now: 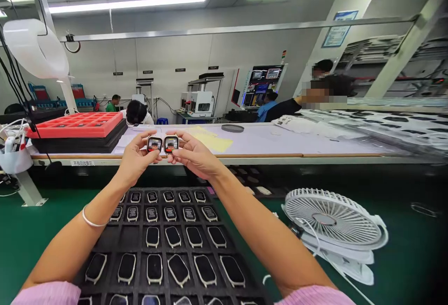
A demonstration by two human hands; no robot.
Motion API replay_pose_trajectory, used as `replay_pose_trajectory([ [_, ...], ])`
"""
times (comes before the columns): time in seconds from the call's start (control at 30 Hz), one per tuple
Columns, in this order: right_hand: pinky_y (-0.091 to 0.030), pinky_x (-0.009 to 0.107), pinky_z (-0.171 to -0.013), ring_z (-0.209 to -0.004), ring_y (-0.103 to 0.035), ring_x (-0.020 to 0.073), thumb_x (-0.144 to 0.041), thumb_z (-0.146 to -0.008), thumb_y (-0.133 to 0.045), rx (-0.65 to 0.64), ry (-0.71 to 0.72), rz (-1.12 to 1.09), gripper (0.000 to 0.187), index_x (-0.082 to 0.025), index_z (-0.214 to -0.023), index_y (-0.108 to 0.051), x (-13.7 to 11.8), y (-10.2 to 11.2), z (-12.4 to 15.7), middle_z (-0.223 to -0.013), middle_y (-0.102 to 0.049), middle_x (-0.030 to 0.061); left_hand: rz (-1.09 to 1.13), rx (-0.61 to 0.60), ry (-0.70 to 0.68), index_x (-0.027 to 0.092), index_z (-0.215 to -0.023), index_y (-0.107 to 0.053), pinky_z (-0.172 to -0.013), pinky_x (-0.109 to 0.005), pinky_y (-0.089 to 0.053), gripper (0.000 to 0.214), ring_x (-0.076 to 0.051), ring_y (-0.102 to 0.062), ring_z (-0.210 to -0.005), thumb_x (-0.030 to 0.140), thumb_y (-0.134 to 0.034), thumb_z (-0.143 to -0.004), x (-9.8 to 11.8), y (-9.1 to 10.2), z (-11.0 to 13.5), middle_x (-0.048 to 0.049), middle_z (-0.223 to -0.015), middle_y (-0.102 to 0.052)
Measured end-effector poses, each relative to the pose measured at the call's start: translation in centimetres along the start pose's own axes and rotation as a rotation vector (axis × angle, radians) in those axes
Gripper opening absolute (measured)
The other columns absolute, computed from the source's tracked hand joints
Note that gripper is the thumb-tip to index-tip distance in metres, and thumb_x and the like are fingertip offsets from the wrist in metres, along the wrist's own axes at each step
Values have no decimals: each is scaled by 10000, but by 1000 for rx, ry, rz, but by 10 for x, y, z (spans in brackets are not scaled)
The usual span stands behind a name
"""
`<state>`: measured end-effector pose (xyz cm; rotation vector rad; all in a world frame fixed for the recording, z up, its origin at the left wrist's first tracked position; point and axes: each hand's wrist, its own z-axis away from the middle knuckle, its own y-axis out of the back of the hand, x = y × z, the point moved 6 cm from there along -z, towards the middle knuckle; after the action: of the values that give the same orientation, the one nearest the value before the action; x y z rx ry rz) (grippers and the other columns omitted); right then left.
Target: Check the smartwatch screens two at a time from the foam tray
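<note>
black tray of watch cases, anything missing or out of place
Mostly orderly. The black compartment tray holds small rectangular watch cases in neat rows, but two pockets at the left of its third row are empty. The left hand and right hand each hold one lit case above it. Nothing looks spilled or damaged.

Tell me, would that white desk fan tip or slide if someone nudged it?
The white fan is probably light, being mostly open plastic grille. It lies tilted back on its stand on the green mat, so it would likely slide or rock rather than topple. Its thin cable might snag.
</note>
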<state>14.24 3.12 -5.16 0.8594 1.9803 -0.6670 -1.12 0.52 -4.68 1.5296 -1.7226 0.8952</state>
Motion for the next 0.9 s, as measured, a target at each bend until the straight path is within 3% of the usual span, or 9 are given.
replay_pose_trajectory([
  [0.4,-543,248,-634,-681,-704,115,-103,-734,-697,28,-240,-224,470,-222,-1182,-622,86,-11,70,-869,-697,-20,19,-25,301,203,-1240,-608,-712,-261,-627,573,-101,-721,-696,148,-769,-693,-65,12,86,-61,-1174,-659],
  [0.6,-537,247,-604,-657,-700,122,-147,-793,-696,74,-307,-269,385,-209,-1165,-622,111,-8,83,-811,-694,-22,5,10,369,184,-1202,-627,-652,-248,-624,499,-91,-710,-646,211,-773,-725,-86,14,98,-53,-1115,-682],
  [0.77,-539,247,-598,-648,-696,121,-224,-847,-719,68,-351,-253,341,-211,-1171,-613,121,-6,87,-804,-687,-23,-24,34,390,168,-1126,-649,-556,-206,-586,411,-79,-684,-576,239,-773,-741,-94,15,99,-30,-1005,-709],
  [0.9,-544,230,-621,-666,-704,111,-226,-849,-739,65,-365,-246,381,-218,-1202,-595,126,-3,91,-799,-688,-31,-16,24,414,173,-1139,-645,-572,-218,-602,434,-94,-702,-590,236,-785,-732,-97,14,102,-22,-986,-705],
])
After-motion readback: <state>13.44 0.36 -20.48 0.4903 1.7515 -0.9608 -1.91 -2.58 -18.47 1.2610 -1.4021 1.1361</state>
